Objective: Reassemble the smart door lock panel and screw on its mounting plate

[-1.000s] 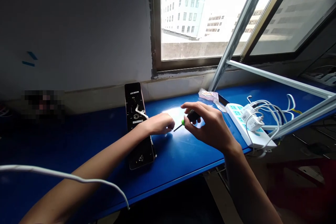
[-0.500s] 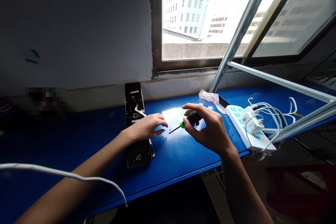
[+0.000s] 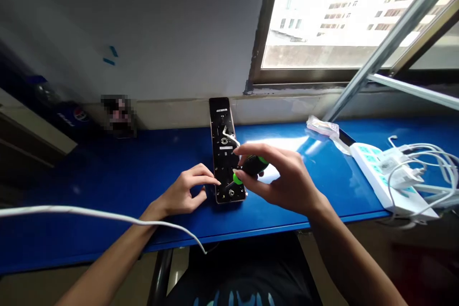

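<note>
A long black panel (image 3: pixel 223 119) with a metal edge lies on the blue table (image 3: pixel 154 153), its far end near the wall. Small metal fittings, labels and a short white cable (image 3: pixel 231 137) show on its face. My right hand (image 3: pixel 283 177) grips a black and green screwdriver (image 3: pixel 254 166), whose shaft points down-left over the panel's near end. Whether its tip touches the panel is unclear. My left hand (image 3: pixel 186 191) rests at the panel's left edge with fingers apart, the index fingertip on the panel, holding nothing.
At the right, a white power strip (image 3: pixel 373 172) carries chargers and coiled white cables. A plastic packet (image 3: pixel 322 126) lies by the metal frame (image 3: pixel 380 48). A white cable (image 3: pixel 107 216) crosses the lower left. A bottle (image 3: pixel 73 114) stands at the far left.
The view has swung left. My left hand has moved off the panel's middle to its left edge. My right hand has brought the screwdriver from the bare table to over the panel's near end.
</note>
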Demonstrator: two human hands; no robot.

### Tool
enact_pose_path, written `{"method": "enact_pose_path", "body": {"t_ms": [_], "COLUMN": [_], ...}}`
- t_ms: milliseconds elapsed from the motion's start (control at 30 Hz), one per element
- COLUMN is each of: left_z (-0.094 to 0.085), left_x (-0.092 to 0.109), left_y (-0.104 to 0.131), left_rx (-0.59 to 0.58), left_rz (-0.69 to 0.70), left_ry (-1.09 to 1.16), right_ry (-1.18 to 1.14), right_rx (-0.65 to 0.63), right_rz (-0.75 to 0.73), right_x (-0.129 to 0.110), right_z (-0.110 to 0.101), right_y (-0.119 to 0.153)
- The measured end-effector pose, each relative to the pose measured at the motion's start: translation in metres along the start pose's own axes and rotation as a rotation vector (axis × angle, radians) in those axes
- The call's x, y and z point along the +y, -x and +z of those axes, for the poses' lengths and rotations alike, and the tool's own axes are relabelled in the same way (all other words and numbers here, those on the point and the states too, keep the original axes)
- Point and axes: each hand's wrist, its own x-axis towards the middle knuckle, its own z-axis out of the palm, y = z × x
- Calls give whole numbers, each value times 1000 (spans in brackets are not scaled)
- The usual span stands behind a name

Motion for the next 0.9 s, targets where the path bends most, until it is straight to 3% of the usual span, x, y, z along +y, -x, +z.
{"method": "enact_pose_path", "body": {"t_ms": [267,633,900], "left_z": [0,4,4], "left_x": [4,5,4], "left_y": [6,4,5], "left_rx": [-53,-55,-64], "left_rz": [36,8,-5], "left_ry": [-13,-21,18], "right_ry": [99,342,363], "right_rx": [-63,176,193], "right_rz": [-3,11,-23], "right_x": [-8,-17,-13], "right_z": [14,34,36], "right_y": [-12,-13,-15]}}
